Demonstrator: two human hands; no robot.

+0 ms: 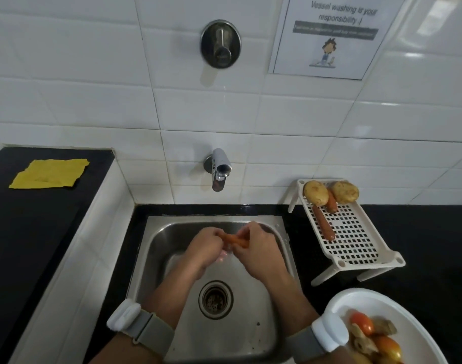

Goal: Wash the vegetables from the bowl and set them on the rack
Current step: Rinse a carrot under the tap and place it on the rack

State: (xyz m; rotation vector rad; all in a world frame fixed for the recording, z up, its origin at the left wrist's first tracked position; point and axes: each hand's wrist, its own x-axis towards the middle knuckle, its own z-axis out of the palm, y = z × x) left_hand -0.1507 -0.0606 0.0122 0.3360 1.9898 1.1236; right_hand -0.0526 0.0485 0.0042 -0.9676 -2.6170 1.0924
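Over the steel sink (156,258), my left hand (206,248) and my right hand (258,250) both grip an orange carrot (235,239) below the tap (220,168). Most of the carrot is hidden by my fingers. A white perforated rack (353,243) on the right counter carries two potatoes (315,193) (345,192) and two carrots (324,225) (331,202). At the bottom right, a white bowl (356,298) holds tomatoes (362,323) and pieces of ginger.
A yellow cloth (49,173) lies on the raised black counter at the left. A round tap knob (220,44) and a paper notice (332,35) are on the tiled wall. The sink drain (215,299) sits below my wrists.
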